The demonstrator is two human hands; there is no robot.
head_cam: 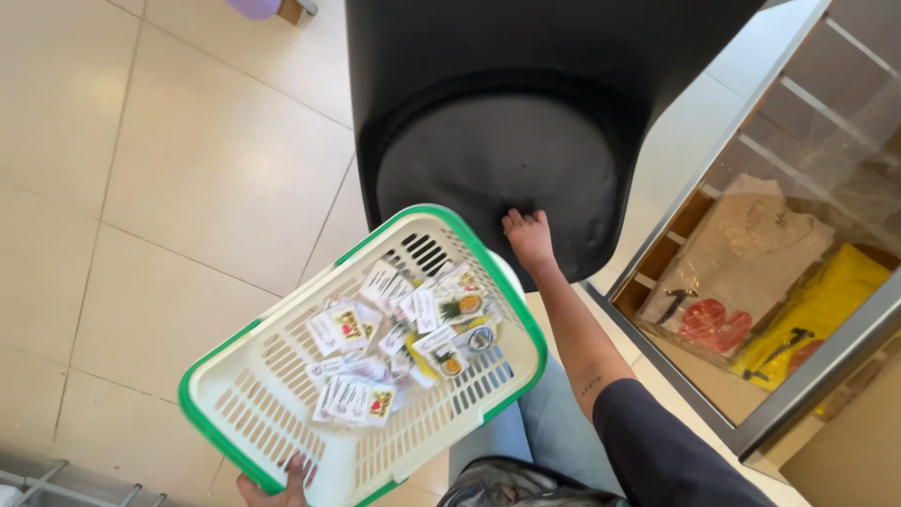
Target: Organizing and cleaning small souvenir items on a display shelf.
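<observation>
My left hand (280, 483) grips the near rim of a white plastic basket with a green edge (235, 394), holding it tilted above the floor. Several small printed packets and tags (399, 343) lie scattered on the basket's slotted bottom. My right hand (528, 239) reaches forward past the basket's far corner and presses its fingers against the lid of a tall black bin (497, 150). The fingertips are partly tucked at the lid's lower edge, so the exact grip is unclear.
Beige floor tiles (169, 188) spread to the left. A glass display case (798, 272) on the right holds bagged clothing in tan, red and yellow. A metal rack corner (56, 483) shows at the bottom left.
</observation>
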